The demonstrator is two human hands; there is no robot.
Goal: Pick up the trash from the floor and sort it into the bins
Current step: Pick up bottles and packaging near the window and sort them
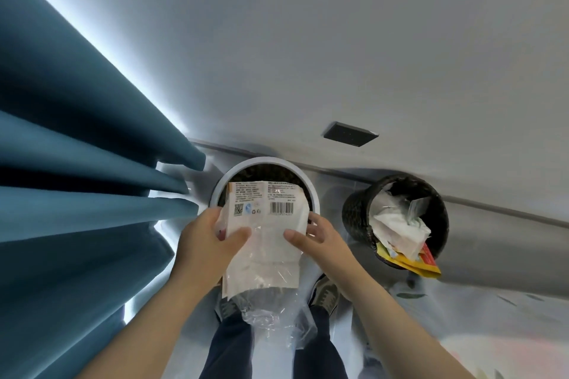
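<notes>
inside of white bin (265, 160) behind wrapper (268, 240)

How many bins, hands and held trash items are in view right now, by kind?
Bins: 2, a white-rimmed round bin and a dark woven round bin.
Held trash: 1, a white and clear plastic wrapper with a barcode, gripped from both sides.
Hands: 2, the left hand and the right hand.
Total: 5.

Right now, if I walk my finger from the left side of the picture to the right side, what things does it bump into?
Blue curtain → left hand → plastic wrapper, held by both hands → right hand → black bin stuffed with trash.
</notes>
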